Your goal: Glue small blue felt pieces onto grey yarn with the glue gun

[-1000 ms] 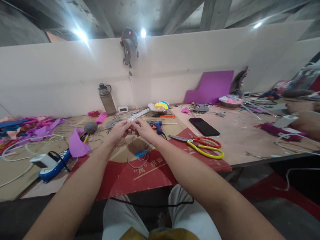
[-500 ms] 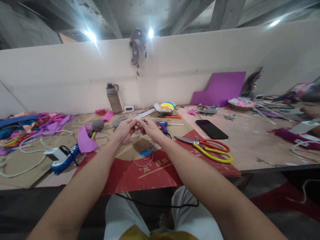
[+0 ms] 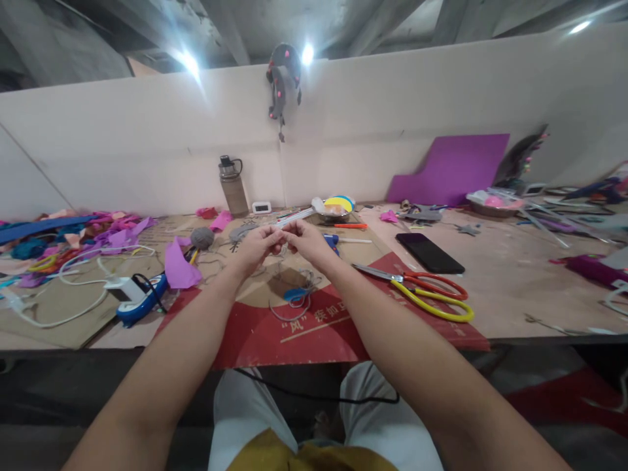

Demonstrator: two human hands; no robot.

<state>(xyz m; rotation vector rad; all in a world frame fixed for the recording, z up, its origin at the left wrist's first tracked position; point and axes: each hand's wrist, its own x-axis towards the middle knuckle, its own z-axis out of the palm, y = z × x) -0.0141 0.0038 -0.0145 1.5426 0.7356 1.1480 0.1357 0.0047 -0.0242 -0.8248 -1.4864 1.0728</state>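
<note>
My left hand (image 3: 256, 250) and my right hand (image 3: 311, 244) meet over the cardboard, fingertips pinched together. Whatever they hold is too small to make out. Below them, thin grey yarn (image 3: 309, 302) lies in loose loops around a blue piece (image 3: 296, 294) on the red and brown cardboard (image 3: 255, 343). Behind my right hand a blue glue gun (image 3: 332, 243) is partly hidden. To the right lie large scissors (image 3: 417, 292) with one red and one yellow handle, blades slightly apart. A grey yarn ball (image 3: 201, 238) sits left of my left hand.
At the left are a blue power strip (image 3: 142, 307) with white cables and a pile of coloured felt (image 3: 88, 235). A bottle (image 3: 234, 193) and a small bowl (image 3: 334, 214) stand at the back. A black phone (image 3: 430, 253) lies right. A purple sheet (image 3: 456, 170) leans on the wall.
The view has turned slightly left, so the scene sits further right. Both hands stay pinched together at nearly the same place. A person's hand at the right edge has left the view.
</note>
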